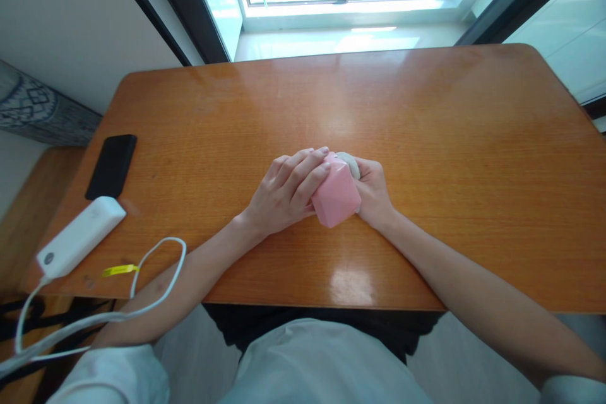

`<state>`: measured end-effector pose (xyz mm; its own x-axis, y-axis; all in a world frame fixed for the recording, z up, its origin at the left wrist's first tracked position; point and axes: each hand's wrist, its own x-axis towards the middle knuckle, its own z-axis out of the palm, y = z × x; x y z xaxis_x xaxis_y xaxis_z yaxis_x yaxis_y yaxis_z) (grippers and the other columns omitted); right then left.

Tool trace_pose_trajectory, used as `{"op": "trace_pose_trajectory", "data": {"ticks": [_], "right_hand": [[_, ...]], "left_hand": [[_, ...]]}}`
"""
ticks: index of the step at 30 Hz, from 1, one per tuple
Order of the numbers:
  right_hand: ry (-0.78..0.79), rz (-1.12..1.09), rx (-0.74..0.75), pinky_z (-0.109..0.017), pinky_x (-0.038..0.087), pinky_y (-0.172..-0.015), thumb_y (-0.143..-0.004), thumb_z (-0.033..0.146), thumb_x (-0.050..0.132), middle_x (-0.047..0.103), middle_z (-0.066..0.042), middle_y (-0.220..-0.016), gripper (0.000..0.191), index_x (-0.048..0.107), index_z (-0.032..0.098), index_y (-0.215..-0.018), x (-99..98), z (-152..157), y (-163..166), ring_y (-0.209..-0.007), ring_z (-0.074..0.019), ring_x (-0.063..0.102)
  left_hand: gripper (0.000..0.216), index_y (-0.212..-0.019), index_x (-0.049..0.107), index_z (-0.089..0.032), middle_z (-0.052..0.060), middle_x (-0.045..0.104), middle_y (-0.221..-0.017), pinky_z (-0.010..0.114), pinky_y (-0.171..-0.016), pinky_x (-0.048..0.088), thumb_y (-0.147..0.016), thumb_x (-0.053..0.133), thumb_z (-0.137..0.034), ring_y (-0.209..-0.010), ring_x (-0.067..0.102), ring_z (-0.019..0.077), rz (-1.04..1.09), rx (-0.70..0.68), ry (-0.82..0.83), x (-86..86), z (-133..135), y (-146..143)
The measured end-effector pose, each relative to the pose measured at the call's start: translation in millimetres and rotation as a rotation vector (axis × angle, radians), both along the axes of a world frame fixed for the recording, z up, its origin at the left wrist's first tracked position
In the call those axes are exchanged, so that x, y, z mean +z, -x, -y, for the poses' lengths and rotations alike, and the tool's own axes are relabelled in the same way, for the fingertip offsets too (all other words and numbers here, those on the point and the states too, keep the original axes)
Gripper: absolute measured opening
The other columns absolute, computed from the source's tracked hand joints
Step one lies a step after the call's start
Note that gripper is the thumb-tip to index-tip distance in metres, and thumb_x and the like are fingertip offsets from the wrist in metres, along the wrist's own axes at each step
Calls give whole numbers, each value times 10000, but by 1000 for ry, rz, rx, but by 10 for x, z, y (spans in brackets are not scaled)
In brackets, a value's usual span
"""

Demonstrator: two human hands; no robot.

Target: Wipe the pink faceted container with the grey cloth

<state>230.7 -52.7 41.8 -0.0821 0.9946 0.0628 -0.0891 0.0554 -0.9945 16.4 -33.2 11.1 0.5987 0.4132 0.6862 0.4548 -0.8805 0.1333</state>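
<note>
1. Could lose the pink faceted object (336, 197) to a slip toward the worktop (473, 189) on any easing of the left hand (284, 192), given smooth, flat faces under the fingers.
2. Could shift or twist at the meeting with the grey-white piece (348, 163) through uneven pressure between the two hands; cannot tell from this view whether joined or merely pressed together.
3. Might tumble unpredictably after a drop because of the angled faces, perhaps over the near edge, being closer than the far one.
4. Might tug the white cable (61, 332) with a sweep of the left forearm (208, 259), given the loop crossing over it in view, and so drag the white box (81, 237) lying near the black phone (111, 166).
5. Looks pale pink and evenly coloured, with several flat facets meeting at blunt ridges; partly covered on the left by fingers, hidden on the far side.
6. Held between both hands over the middle of the worktop, toward the near edge, well apart from phone and box; cannot tell whether touching the wood.
7. On the left, fingers close together, gently bent over the pink side. With the right hand (374, 192), curled in around the grey-white piece, apparently gripping it, fingertips mostly out of sight.
</note>
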Motion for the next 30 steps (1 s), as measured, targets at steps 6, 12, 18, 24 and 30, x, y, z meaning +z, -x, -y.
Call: {"op": "trace_pose_trajectory", "data": {"ticks": [6,12,18,24,30], "right_hand": [[-24,22,-30,-251,395,-557,-849,539,893,526,29,-679,451,647,209,-665,-5,22,15,-638,-117,391],[-156,137,-50,-259,359,-535,-894,470,843,482,43,-619,440,598,220,-628,5,61,-5,-592,-114,372],[-481,309,-129,-271,315,-518,-945,303,750,433,47,-575,422,518,227,-601,-94,115,-57,-522,-98,344],[-755,555,-150,-305,301,-472,-1036,409,609,467,13,-540,434,562,254,-633,-76,187,-84,-475,-122,334],[-992,702,100,-318,377,-490,-1142,429,462,604,-33,-612,510,623,266,-686,-11,191,-159,-513,-152,459]], "left_hand": [[946,-1719,296,-261,218,656,-1585,520,-1189,584,-999,816,-586,-1496,664,363,64,-16,68,32,13,-21],[1175,-1668,365,-234,212,634,-1548,535,-1213,597,-755,1012,-591,-1460,669,376,230,-149,350,32,22,-40],[1245,-1601,471,-250,163,679,-1520,502,-1129,622,-556,1070,-565,-1322,737,375,340,-234,840,112,84,-81],[1116,-1483,668,-195,159,799,-1334,446,-958,674,-589,998,-776,-1154,799,375,381,-469,1271,125,18,-53],[972,-1505,691,-249,168,806,-1394,506,-1018,698,-806,768,-918,-1310,792,421,532,-606,1586,197,71,-51]]}}
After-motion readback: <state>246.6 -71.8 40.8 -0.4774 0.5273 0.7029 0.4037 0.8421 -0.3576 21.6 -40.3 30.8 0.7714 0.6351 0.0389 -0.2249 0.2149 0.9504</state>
